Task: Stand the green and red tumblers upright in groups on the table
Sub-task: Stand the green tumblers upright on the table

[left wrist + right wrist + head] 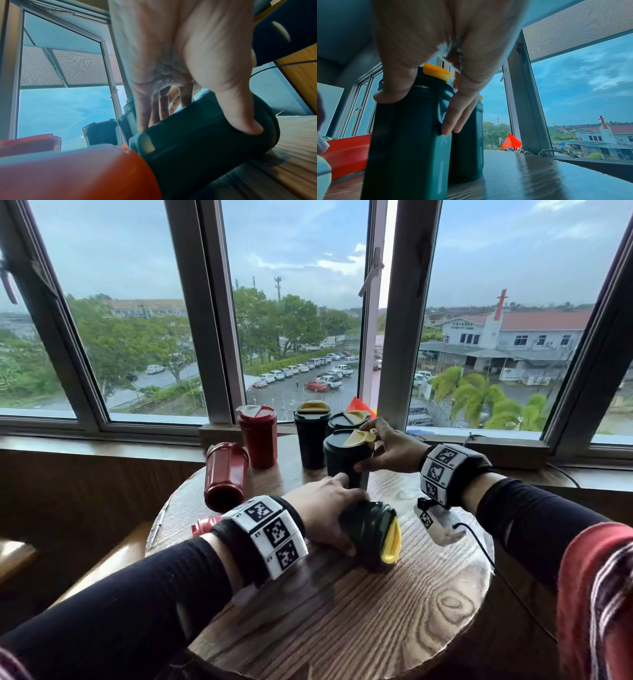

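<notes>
The left hand (325,510) reaches in from 7 o'clock, palm down, with its fingers and thumb curled over a lying green tumbler (371,534) near the middle of the round wooden tabletop (394,611); this tumbler's yellow-flapped lid faces 5 o'clock. The right hand (390,448) comes in from 3 o'clock and grips the nearest upright green tumbler (346,460) just below its lid, thumb on one side and fingers down the other, as the right wrist view shows. That tumbler is dark green with a dark lid and a yellow flap, standing at 12 o'clock of the lying one. Green tumblers number four: three upright in a cluster at the tabletop's far edge, one on its side. Red tumblers number at least three: one upright (257,440) at 11 o'clock, one lying (226,475) beside it, and another (203,525) mostly hidden behind the left wrist.
</notes>
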